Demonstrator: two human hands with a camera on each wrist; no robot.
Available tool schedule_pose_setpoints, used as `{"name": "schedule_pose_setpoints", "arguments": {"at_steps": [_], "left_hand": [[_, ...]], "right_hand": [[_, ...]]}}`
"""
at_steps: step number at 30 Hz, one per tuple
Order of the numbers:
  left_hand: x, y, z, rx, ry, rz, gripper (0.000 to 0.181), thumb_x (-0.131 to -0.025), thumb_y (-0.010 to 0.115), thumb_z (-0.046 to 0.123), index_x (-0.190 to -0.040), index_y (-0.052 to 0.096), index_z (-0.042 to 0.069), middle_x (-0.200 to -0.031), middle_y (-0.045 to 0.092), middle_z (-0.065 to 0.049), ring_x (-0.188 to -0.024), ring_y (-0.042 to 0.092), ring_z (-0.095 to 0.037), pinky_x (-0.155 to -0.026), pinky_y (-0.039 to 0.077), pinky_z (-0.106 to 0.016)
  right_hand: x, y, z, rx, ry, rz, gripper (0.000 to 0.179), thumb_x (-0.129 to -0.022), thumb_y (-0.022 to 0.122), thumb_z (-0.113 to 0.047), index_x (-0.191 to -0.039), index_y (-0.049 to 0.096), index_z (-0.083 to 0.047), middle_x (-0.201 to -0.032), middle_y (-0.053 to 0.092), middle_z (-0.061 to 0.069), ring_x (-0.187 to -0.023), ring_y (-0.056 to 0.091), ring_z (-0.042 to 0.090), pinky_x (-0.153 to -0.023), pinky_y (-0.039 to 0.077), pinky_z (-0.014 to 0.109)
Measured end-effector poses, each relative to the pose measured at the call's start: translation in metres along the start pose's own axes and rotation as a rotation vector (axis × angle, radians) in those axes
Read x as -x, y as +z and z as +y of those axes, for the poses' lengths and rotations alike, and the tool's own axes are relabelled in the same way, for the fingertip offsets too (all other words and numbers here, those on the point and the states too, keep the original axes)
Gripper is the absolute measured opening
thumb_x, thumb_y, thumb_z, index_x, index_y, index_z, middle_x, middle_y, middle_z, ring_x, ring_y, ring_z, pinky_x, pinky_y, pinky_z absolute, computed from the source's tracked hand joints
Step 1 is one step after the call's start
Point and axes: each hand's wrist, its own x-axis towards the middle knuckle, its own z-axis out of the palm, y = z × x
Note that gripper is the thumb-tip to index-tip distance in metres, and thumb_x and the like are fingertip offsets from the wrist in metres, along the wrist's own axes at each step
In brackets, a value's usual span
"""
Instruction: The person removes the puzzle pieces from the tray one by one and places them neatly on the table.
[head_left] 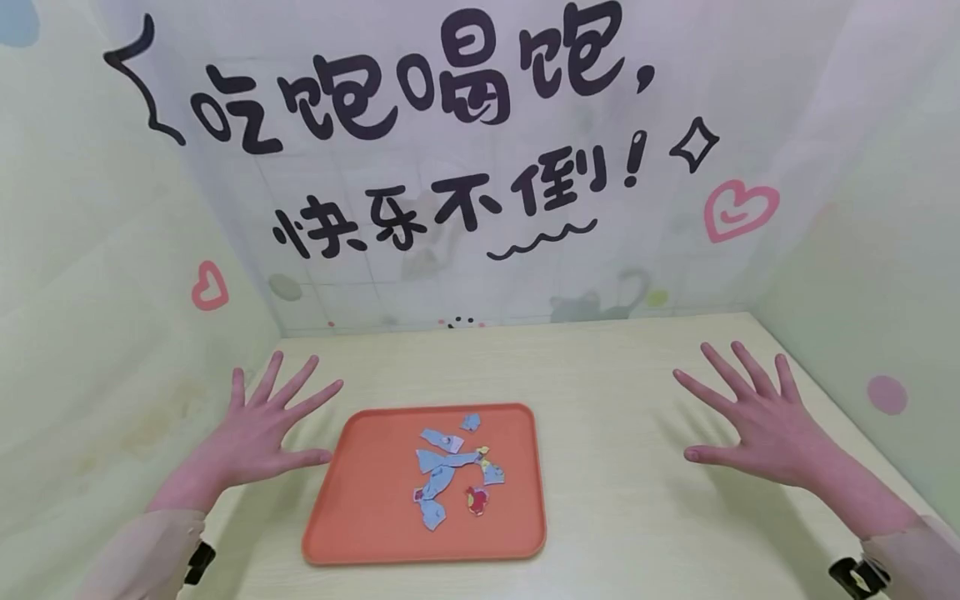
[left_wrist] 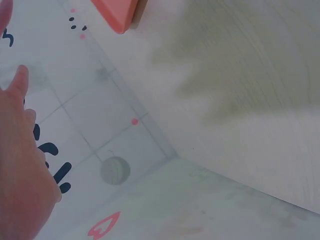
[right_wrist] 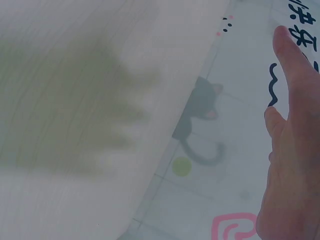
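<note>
An orange tray (head_left: 360,492) lies on the table, left of the middle. Several torn pieces of light blue paper (head_left: 439,481) are scattered over its centre and right part, some overlapping. One scrap with a red print (head_left: 477,501) lies apart at their lower right. My left hand (head_left: 258,433) is spread over the table at the tray's left side, thumb tip close to the tray's edge in the head view. My right hand (head_left: 768,433) is spread too, well to the right of the tray. Both hands hold nothing; their shadows fall on the table.
A pale wood-grain table (head_left: 615,467) carries the tray. Behind it stands a printed cloth wall (head_left: 450,292) with large black characters, hearts and a cat shape. Pale green cloth walls (head_left: 862,333) close in the left and right sides. Dark straps (head_left: 858,577) circle both wrists.
</note>
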Motion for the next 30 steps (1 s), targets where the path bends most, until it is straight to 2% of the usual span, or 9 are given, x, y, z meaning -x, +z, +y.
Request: {"name": "schedule_pose_setpoints", "arguments": {"at_steps": [7,14,23,30], "left_hand": [[0.011,-0.002,0.001,0.004,-0.023,-0.013,0.09,-0.079,0.067,0.069,-0.154,0.032,0.037,-0.167,0.012,-0.005,-0.153,-0.013,-0.042,-0.106,-0.009,-0.08],[0.03,-0.008,0.006,0.026,-0.052,-0.009,0.09,-0.08,0.068,0.066,-0.155,0.03,0.036,-0.168,0.01,-0.001,-0.152,-0.008,-0.047,-0.106,-0.012,-0.079],[0.05,-0.01,0.014,0.104,-0.107,-0.012,0.091,-0.079,0.073,0.06,-0.155,0.03,0.035,-0.167,0.013,0.0,-0.153,-0.006,-0.043,-0.108,-0.011,-0.077],[0.059,-0.014,0.026,0.171,-0.114,0.006,0.088,-0.081,0.074,0.055,-0.155,0.032,0.034,-0.165,0.021,-0.006,-0.151,0.006,-0.049,-0.109,-0.006,-0.077]], "right_hand": [[-0.001,-0.001,-0.001,-0.004,-0.008,-0.007,0.097,-0.076,0.069,-0.07,-0.156,0.026,-0.036,-0.167,0.01,0.008,-0.155,-0.01,0.033,-0.113,-0.012,0.072],[-0.009,-0.005,-0.005,-0.013,-0.017,-0.013,0.097,-0.075,0.069,-0.071,-0.156,0.028,-0.036,-0.166,0.013,0.009,-0.155,-0.006,0.033,-0.113,-0.005,0.073],[-0.032,-0.01,-0.013,-0.033,-0.052,-0.025,0.098,-0.074,0.067,-0.073,-0.156,0.028,-0.035,-0.165,0.015,0.01,-0.153,0.005,0.04,-0.112,0.0,0.075],[-0.054,-0.015,-0.019,-0.055,-0.076,-0.031,0.099,-0.076,0.067,-0.072,-0.157,0.026,-0.033,-0.165,0.013,0.011,-0.151,0.007,0.042,-0.111,0.004,0.075]]}}
